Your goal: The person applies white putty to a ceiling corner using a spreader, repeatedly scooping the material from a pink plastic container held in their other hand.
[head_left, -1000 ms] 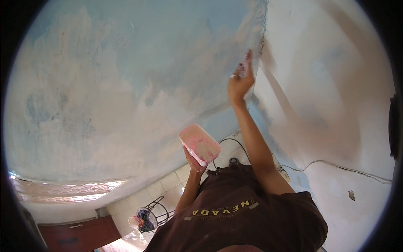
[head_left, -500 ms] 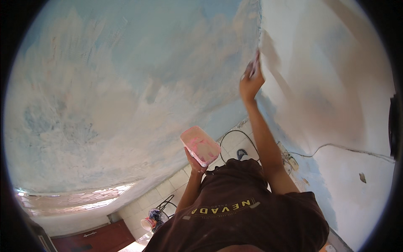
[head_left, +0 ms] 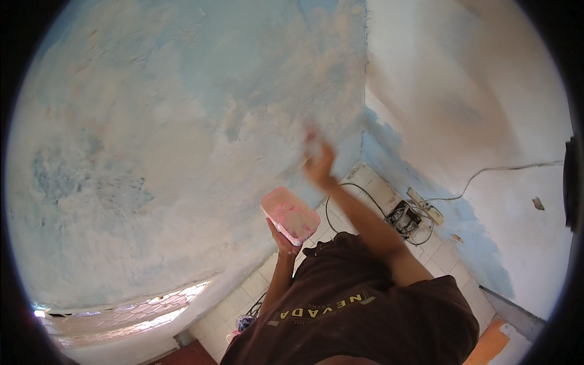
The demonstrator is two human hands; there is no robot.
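My left hand (head_left: 286,242) is closed around the lower side of a pink rectangular plastic tub (head_left: 280,198) and holds it in front of my body. Inside the tub lies a pale paint-like mix, with pink streaks showing along its surface. Above and to the right of the tub, my right hand (head_left: 320,164) is raised near the blue and beige patchy wall (head_left: 201,152). Its fingers are closed on what looks like a small paintbrush (head_left: 311,132) with a reddish part. Motion smears the hand and brush, so contact with the wall cannot be made out.
To the right, a second wall (head_left: 474,115) meets the first at a corner. By its foot are a power strip (head_left: 426,207), a dark box-like thing (head_left: 404,220) and looped cables on the tiled floor (head_left: 252,283). A grille window (head_left: 131,310) is low at left.
My right hand has come away from the wall corner, moving down and left toward the tub with the brush. The left hand keeps the tub in nearly the same place. The view has shifted.
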